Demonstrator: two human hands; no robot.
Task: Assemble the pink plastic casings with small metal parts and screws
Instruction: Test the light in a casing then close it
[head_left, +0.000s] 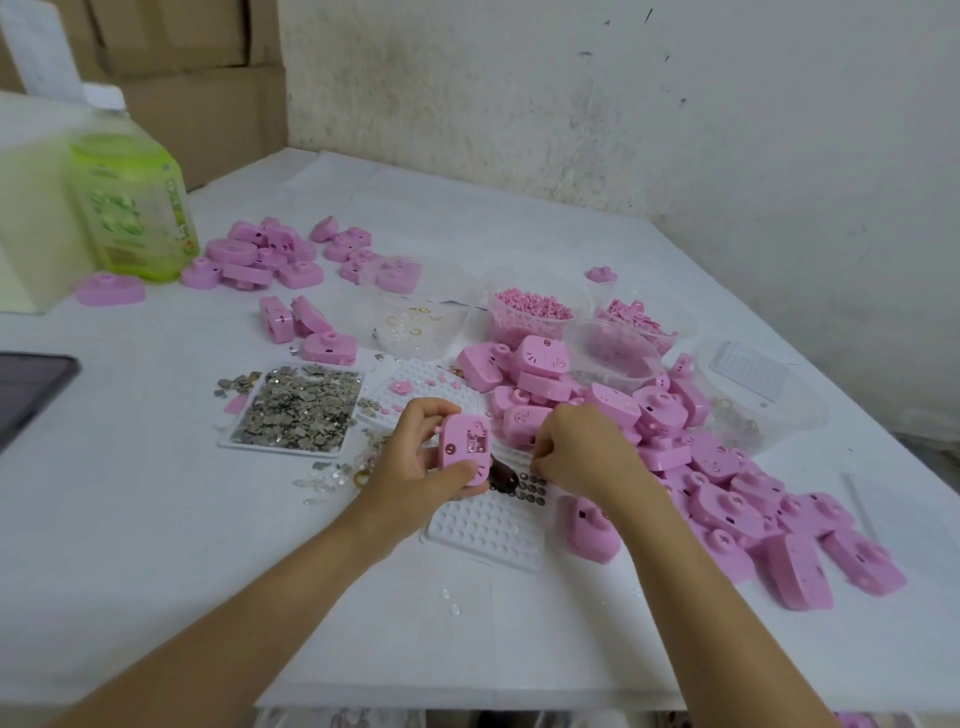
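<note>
One pink casing (464, 448) is in your left hand (415, 467), grip closed around it, open side up, just above the near end of the dimpled white tray (488, 525). Your right hand (576, 449) is beside the casing, fingertips pinched narrow; can't tell what's in them. Metal parts (298, 408) sit left of the tray, loose casings (727, 493) piled right of it on the bench (156, 545).

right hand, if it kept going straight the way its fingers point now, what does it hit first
Probably the pink casing held in the left hand. The right hand has its pinched fingertips aimed leftward at the casing's open side, with only a small gap between them; depth is hard to judge.
</note>
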